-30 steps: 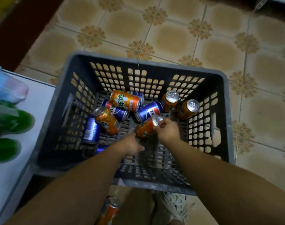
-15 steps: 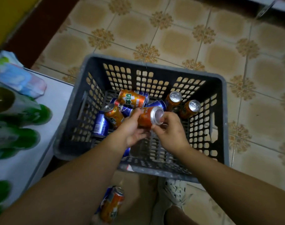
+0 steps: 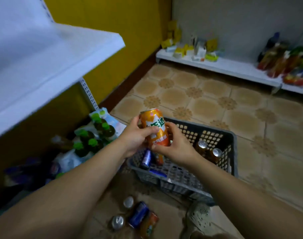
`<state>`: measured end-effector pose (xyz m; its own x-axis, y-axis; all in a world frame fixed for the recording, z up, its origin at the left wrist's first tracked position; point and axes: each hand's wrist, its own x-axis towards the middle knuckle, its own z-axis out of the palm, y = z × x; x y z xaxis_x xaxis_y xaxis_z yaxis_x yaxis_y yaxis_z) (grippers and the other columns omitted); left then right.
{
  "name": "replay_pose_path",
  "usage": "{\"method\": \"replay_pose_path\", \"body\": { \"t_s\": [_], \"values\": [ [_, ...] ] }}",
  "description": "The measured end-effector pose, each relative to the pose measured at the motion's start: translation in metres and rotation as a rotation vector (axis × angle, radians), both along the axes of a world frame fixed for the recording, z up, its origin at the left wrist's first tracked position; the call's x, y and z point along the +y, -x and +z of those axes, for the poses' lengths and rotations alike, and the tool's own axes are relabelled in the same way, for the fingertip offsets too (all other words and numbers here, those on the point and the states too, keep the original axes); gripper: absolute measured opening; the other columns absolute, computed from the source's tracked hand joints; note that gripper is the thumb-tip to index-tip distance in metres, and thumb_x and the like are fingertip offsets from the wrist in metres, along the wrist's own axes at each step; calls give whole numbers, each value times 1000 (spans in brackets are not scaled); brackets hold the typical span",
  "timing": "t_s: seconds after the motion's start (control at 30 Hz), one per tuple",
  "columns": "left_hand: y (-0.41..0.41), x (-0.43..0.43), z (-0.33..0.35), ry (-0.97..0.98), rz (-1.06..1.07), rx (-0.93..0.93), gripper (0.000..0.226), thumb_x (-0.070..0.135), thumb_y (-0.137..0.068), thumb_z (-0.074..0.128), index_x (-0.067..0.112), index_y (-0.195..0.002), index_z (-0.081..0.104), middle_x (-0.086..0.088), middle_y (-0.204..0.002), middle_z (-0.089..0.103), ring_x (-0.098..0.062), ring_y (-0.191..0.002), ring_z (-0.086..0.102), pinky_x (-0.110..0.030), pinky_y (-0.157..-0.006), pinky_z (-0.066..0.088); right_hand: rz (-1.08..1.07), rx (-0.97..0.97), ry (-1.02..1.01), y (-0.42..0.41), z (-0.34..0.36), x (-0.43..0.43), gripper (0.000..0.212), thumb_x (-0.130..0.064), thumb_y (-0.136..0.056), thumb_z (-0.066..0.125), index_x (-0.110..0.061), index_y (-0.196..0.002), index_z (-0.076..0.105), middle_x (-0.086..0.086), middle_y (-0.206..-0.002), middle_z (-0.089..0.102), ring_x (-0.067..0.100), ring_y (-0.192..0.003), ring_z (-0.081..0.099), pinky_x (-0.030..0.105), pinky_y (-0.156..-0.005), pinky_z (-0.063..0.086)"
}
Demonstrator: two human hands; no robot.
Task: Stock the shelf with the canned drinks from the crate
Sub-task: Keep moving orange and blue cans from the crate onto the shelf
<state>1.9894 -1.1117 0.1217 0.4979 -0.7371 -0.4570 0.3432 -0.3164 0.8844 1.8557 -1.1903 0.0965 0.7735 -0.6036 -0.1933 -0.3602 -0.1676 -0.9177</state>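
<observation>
Both hands (image 3: 135, 138) (image 3: 177, 149) around orange can (image 3: 153, 122), above crate (image 3: 178, 185)

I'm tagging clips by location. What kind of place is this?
Probably a small shop: white shelves hold packaged snacks and bottled drinks, and a crate of cans sits on the tiled floor.

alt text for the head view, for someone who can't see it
A left hand and right hand hold an orange can upright over a grey crate with more cans inside. A white shelf juts in at upper left; loose cans lie on the tiled floor.
</observation>
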Motion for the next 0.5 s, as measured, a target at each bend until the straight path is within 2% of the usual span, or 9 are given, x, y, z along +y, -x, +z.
{"method": "replay_pose_path", "body": {
  "t_s": [0.07, 0.13, 0.2, 0.27, 0.37, 0.5],
  "values": [
    [-5, 33, 39, 43, 45, -96, 59, 5, -79, 73, 26, -126, 43, -5, -109, 62, -28, -93, 66, -39, -63, 56, 98, -50, 32, -13, 33, 24, 78, -30, -72, 84, -30, -135, 37, -17, -110, 55, 2, -96, 61, 23, -84, 54],
    [-11, 69, 76, 107, 104, -207, 57, 1, -77, 74, 29, -119, 48, -5, -108, 64, -27, -95, 66, -42, -70, 57, 180, -115, 52, -29, 66, 53, 82, -27, -71, 83, -31, -138, 36, -13, -109, 61, 4, -93, 65, 28, -83, 56],
    [-19, 109, 112, 147, 169, -323, 58, 0, -72, 78, 32, -113, 51, -6, -108, 66, -27, -97, 66, -44, -78, 57, 250, -171, 105, -47, 96, 84, 82, -28, -69, 84, -33, -137, 36, -11, -106, 63, 2, -90, 66, 28, -79, 57],
    [-28, 149, 144, 162, 234, -419, 61, -1, -70, 78, 29, -116, 50, -10, -111, 66, -27, -99, 66, -46, -83, 56, 314, -217, 177, -64, 125, 117, 78, -33, -68, 83, -33, -132, 40, -12, -104, 63, 0, -88, 64, 27, -76, 55],
    [-41, 212, 183, 165, 356, -526, 65, -3, -74, 75, 30, -122, 46, -7, -106, 62, -26, -95, 66, -45, -81, 57, 400, -273, 303, -88, 163, 166, 73, -50, -61, 80, -37, -123, 44, -12, -107, 64, 4, -93, 64, 37, -83, 56],
    [-53, 286, 214, 157, 489, -628, 69, 0, -72, 77, 30, -127, 46, -7, -113, 61, -21, -98, 66, -43, -78, 58, 534, -319, 439, -116, 201, 223, 63, -47, -70, 77, -28, -122, 48, -9, -108, 60, 9, -99, 59, 36, -87, 51]
  ]
}}
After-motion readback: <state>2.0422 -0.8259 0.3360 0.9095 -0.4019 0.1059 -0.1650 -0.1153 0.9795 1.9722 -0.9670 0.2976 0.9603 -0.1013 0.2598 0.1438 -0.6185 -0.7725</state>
